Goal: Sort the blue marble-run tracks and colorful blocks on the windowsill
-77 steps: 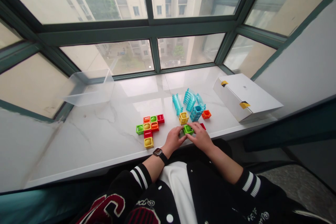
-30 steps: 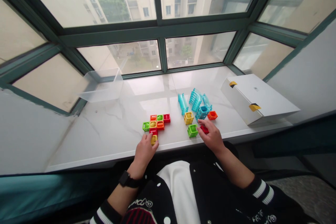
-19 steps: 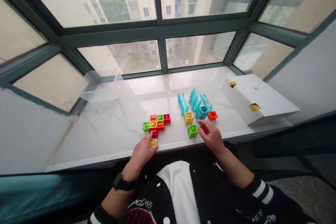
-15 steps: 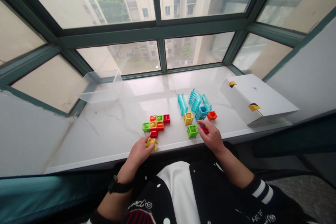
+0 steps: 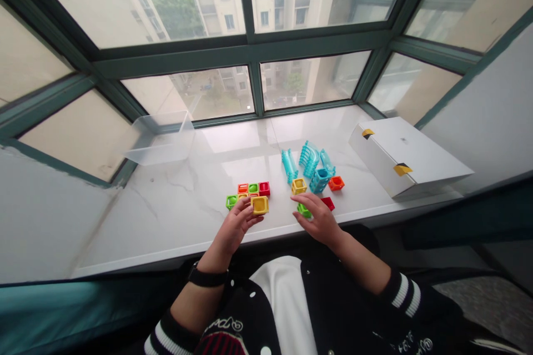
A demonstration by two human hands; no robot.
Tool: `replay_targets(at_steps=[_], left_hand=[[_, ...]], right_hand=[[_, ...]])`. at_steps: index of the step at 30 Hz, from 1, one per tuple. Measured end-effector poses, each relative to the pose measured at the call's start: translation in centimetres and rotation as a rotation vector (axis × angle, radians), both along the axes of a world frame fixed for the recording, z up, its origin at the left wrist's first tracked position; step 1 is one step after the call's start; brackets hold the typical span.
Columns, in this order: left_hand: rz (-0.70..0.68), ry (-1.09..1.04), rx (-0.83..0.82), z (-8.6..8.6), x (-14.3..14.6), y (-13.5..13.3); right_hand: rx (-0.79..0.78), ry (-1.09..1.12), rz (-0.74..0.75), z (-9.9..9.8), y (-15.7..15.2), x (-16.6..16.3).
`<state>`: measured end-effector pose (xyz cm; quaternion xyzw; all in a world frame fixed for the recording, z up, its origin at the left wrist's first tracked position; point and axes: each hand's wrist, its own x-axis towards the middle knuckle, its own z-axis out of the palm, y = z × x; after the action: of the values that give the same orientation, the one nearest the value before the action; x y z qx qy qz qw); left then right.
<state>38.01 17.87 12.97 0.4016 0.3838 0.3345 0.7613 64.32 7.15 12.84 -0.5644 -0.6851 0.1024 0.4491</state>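
Note:
Raised over the near side of the joined blocks, a yellow toy block (image 5: 260, 205) is held in my left hand (image 5: 234, 226). Red, green and orange blocks (image 5: 254, 188) of that group show behind it; the group's near part is hidden. My right hand (image 5: 318, 219) has its fingers apart, thumb and forefinger spread over a green block (image 5: 303, 210) that it partly covers. Beside that hand lies a red block (image 5: 328, 203). Just beyond it stand another yellow block (image 5: 298, 186), a blue block (image 5: 320, 181) and an orange block (image 5: 336, 183).
Clear turquoise track pieces (image 5: 308, 158) lie behind the loose blocks. A transparent plastic bin (image 5: 164, 144) stands at the back left of the white sill (image 5: 175, 199). On the right is a white box (image 5: 410, 158) with yellow-and-black tabs. Window frames rise behind the sill.
My left hand has lifted the yellow block off the sill and moved it to the right. My right hand has shifted left from the red block to over the green one.

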Motion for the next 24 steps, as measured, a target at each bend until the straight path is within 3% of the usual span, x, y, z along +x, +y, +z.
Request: replay_targets(at_steps=[6,10,17,21,24], left_hand=[[-0.139,0.038,0.151,0.8,3.3,-0.9],[-0.163,0.060,0.195,0.8,4.7,-1.2],[-0.164,-0.007,0.113,-0.1,6.2,-2.1],[-0.226,-0.004,0.199,-0.2,6.4,-2.3],[-0.196,0.024,0.301,-0.4,6.3,-2.2]], right_hand=[[0.021,-0.070,0.130,1.4,0.4,-1.5],[0.038,-0.046,0.082,0.9,0.5,-1.5],[0.017,0.030,0.006,0.6,0.5,-1.1],[0.024,0.115,-0.037,0.8,0.7,-1.1],[-0.031,0.237,-0.049,0.7,0.8,-1.3]])
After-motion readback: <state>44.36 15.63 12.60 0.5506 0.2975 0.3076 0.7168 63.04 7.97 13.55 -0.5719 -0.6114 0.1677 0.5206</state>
